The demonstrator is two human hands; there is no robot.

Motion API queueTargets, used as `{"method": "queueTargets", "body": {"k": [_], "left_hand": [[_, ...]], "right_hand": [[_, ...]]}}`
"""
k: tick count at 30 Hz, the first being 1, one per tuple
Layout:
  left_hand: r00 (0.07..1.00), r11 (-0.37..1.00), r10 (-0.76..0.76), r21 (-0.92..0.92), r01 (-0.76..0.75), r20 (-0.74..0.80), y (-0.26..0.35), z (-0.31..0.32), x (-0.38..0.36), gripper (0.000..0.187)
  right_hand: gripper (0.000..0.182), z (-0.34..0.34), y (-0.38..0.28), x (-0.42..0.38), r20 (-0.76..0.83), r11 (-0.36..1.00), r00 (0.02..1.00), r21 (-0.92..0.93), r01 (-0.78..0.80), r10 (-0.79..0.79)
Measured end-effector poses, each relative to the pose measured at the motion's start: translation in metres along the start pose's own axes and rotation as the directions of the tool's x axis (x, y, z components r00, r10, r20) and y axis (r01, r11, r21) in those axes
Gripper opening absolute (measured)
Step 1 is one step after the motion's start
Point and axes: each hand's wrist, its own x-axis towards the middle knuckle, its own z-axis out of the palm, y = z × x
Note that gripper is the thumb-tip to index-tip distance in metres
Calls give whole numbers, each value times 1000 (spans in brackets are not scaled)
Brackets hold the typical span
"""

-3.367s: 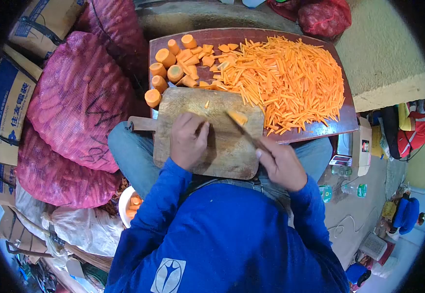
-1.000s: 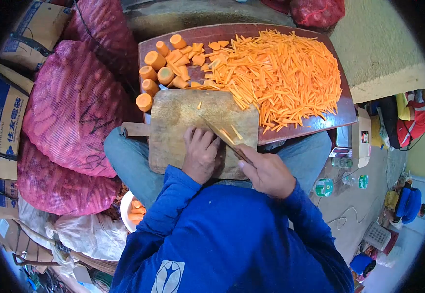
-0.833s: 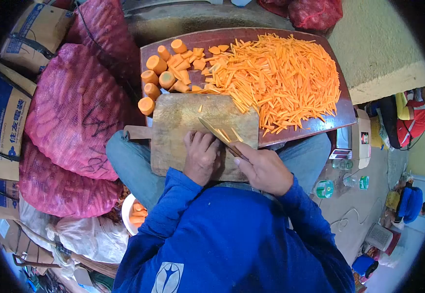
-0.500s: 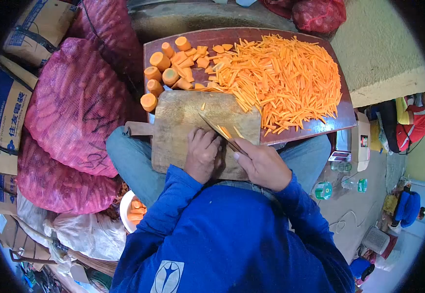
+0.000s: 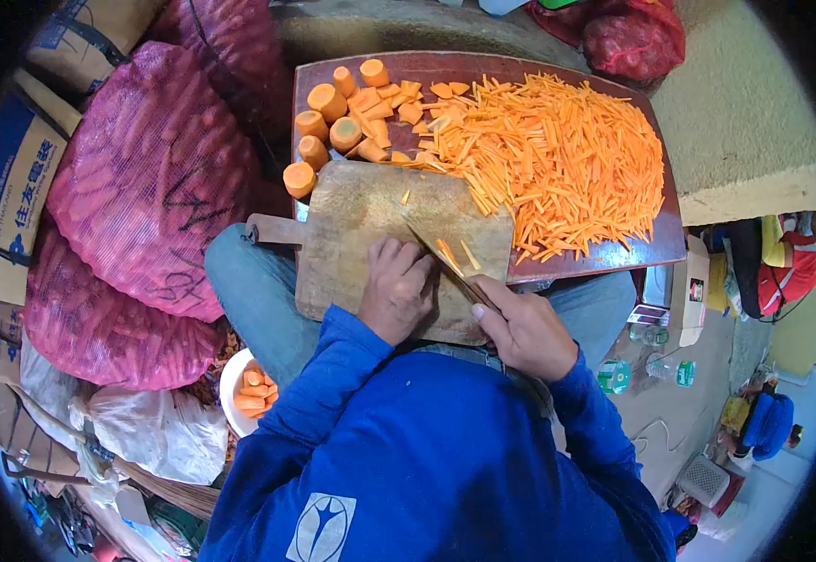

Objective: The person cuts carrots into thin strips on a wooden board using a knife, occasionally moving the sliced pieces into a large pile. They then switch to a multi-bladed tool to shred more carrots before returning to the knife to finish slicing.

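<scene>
My right hand [image 5: 527, 330] grips the handle of a knife [image 5: 434, 246], its blade slanting up and left over a wooden cutting board [image 5: 342, 220]. Beside the blade, my left hand [image 5: 399, 288] rests on the board with its fingers curled; what lies under them is hidden. A few thin carrot strips [image 5: 469, 255] are by the knife, and another small piece is above its tip. Past the board, a large heap of carrot sticks [image 5: 558, 169] covers the right of a dark red table [image 5: 647, 251]. Thick carrot chunks [image 5: 344, 134] stand at the left.
Pink mesh sacks of carrots [image 5: 155, 178] fill the left side. A white bowl [image 5: 229, 391] of carrot pieces is near my left knee. Printed cardboard boxes [image 5: 14, 197] stand far left. Bottles [image 5: 614, 377] and a small carton lie on the floor at right, where another person [image 5: 769, 421] sits.
The view has shifted a little. My right hand and the knife have moved slightly down and right on the board, and the strips beside the blade lie further apart.
</scene>
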Motion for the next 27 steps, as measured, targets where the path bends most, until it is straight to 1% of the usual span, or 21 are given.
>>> {"method": "queueTargets", "body": {"k": [2, 4, 5, 7, 8, 10, 14, 16, 17, 19, 20, 22, 23, 25, 26, 27], "left_hand": [[1000, 1000, 0, 3, 0, 14, 0, 2, 1, 25], [999, 1000, 29, 1, -29, -18, -2, 4, 0, 26], [999, 999, 40, 3, -39, -18, -4, 5, 1, 26], [998, 999, 44, -14, -45, -37, -4, 4, 0, 26], [999, 999, 35, -11, -36, -39, -4, 3, -1, 26], [999, 1000, 17, 17, -17, 27, -1, -1, 1, 27], [999, 999, 38, 6, -38, -11, -1, 0, 2, 28], [999, 999, 27, 28, -27, -25, -1, 1, 1, 25], [999, 999, 28, 31, -27, -28, -3, 2, 1, 25], [993, 999, -52, 6, 53, -105, -3, 5, -1, 19], [992, 998, -60, 11, 61, -108, -3, 5, -3, 19], [969, 980, -189, -96, 175, -156, -2, 3, 1, 13], [970, 981, -183, -97, 170, -157, -2, 2, 2, 13], [920, 932, -307, -274, 238, -243, -3, -1, 6, 8], [923, 934, -298, -272, 231, -242, -5, -4, 7, 8], [892, 895, -377, -348, 280, -251, -7, -8, 8, 6]], "right_hand": [[38, 2, 3, 3, -3, 1000, 1000, -20, -7, 7], [39, 4, 3, 12, -36, 996, 996, -54, 77, -79], [39, 2, 3, 11, -46, 995, 996, -55, 79, -81], [38, 1, 2, 7, -48, 997, 997, 37, 63, -61], [38, 3, 2, 6, -39, 997, 997, 38, 65, -63], [36, 6, 2, 3, -31, 1000, 999, -15, 24, -24], [33, 8, -1, 14, -50, 998, 998, -57, 38, -41], [34, 7, 0, 19, -42, 996, 996, 23, 83, -82], [34, 6, 0, 17, -42, 996, 995, 22, 87, -86], [35, 4, -1, 8, -124, 987, 990, 130, 90, -74], [35, 5, -1, 6, -115, 987, 990, 131, 94, -78], [36, 4, 0, 0, -224, 982, 968, 118, 147, -117], [36, 3, 0, -4, -229, 982, 966, 116, 148, -118], [37, -2, 1, -10, -43, 995, 999, 99, 27, -23], [37, -4, 2, -10, -52, 994, 998, 101, 29, -24], [36, -6, 3, -11, -7, 996, 1000, 86, 1, -1]]}}
